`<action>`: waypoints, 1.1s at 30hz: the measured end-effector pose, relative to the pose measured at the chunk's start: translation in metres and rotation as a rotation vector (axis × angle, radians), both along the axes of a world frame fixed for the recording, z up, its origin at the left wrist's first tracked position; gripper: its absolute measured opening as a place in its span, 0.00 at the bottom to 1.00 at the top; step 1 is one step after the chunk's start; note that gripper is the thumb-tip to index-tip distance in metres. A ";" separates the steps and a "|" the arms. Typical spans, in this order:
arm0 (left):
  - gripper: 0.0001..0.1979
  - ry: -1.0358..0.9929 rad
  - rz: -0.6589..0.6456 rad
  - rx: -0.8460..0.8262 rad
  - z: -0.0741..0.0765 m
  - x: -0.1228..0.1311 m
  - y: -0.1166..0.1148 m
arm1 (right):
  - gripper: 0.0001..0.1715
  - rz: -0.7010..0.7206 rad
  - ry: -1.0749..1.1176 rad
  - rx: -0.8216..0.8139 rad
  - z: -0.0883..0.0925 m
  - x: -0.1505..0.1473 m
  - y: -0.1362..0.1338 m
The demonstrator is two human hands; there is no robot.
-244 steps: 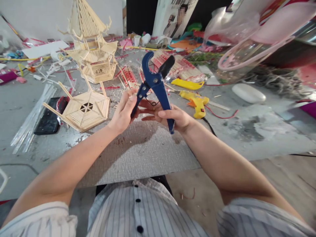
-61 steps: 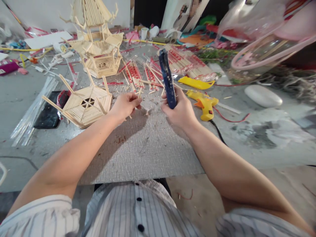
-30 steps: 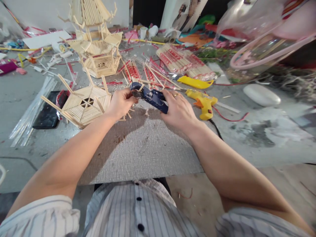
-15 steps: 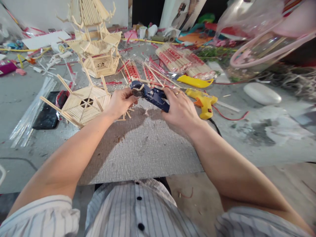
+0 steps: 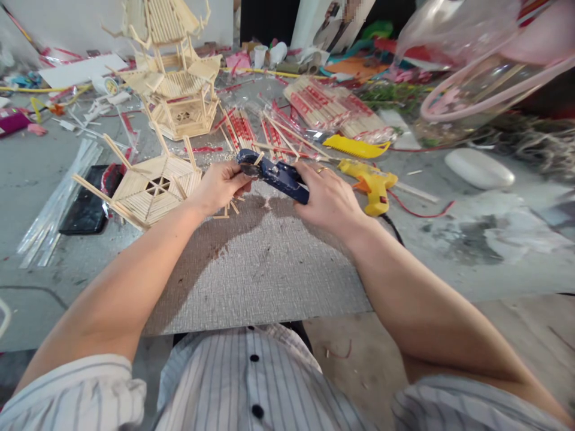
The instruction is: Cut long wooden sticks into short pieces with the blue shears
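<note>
A dark blue hand cutter [image 5: 287, 184], like a pipe cutter, is gripped by its handles in my right hand [image 5: 330, 197]. Its curved jaw points left, towards my left hand [image 5: 220, 185]. My left fingers are pinched together at the jaw, on a thin wooden stick [image 5: 259, 158] whose pale end pokes out above it. Most of that stick is hidden by fingers and tool. Just left of my left hand lies a hexagonal stick frame [image 5: 135, 194] with short upright posts. Several cut stick pieces [image 5: 232, 208] lie under my left wrist.
A tiered stick pagoda [image 5: 179, 90] stands behind the frame. Packs of wooden sticks [image 5: 314, 105], a yellow saw [image 5: 357, 147] and a yellow glue gun [image 5: 371, 182] with its cord are beyond my right hand. A black phone [image 5: 85, 206] and clear glue sticks [image 5: 49, 209] lie left.
Both hands and the cutter stay almost in place. The stick end at the jaw shows slightly more upright, and the view has shifted very slightly.
</note>
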State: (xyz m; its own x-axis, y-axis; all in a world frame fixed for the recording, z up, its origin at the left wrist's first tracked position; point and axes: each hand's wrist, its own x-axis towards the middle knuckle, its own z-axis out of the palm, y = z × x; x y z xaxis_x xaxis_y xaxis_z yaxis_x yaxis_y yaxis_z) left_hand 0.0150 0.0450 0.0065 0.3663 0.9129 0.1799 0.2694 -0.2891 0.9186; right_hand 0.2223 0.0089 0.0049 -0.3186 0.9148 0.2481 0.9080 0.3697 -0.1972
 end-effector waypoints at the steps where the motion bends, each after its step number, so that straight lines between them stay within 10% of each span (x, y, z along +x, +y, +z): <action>1: 0.11 0.000 -0.010 0.002 0.000 0.000 0.000 | 0.35 0.002 -0.008 -0.010 0.000 0.000 0.000; 33: 0.13 0.274 0.081 -0.065 0.004 -0.003 -0.001 | 0.15 -0.012 -0.090 -0.246 0.006 -0.009 0.004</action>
